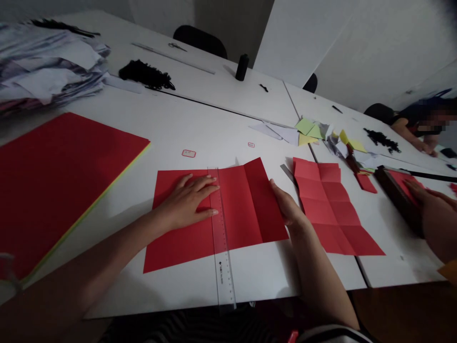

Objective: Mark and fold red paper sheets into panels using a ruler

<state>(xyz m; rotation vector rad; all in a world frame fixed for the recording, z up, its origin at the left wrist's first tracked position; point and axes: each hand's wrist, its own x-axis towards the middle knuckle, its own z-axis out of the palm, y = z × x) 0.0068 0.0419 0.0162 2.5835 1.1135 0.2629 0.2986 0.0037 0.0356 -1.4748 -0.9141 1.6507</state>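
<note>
A creased red paper sheet (233, 209) lies before me on the white table, its right part raised along a fold. Across it, a clear plastic ruler (224, 267) runs from the far edge toward the table's front. My left hand (187, 202) presses flat with spread fingers, their tips on the ruler's left side. At the sheet's right edge, my right hand (291, 209) grips the raised flap, thumb up and the other fingers hidden. Just right of that hand lies another red sheet (328, 205) with a grid of creases, beside a grey metal strip (288, 174).
A stack of large red sheets (71, 176) lies left. Behind are piled papers (53, 71), black yarn (144, 75), a black bottle (242, 67) and scissors (176, 46). Coloured scraps (309, 127) lie to the right, near another person's hands (424, 193) on red paper.
</note>
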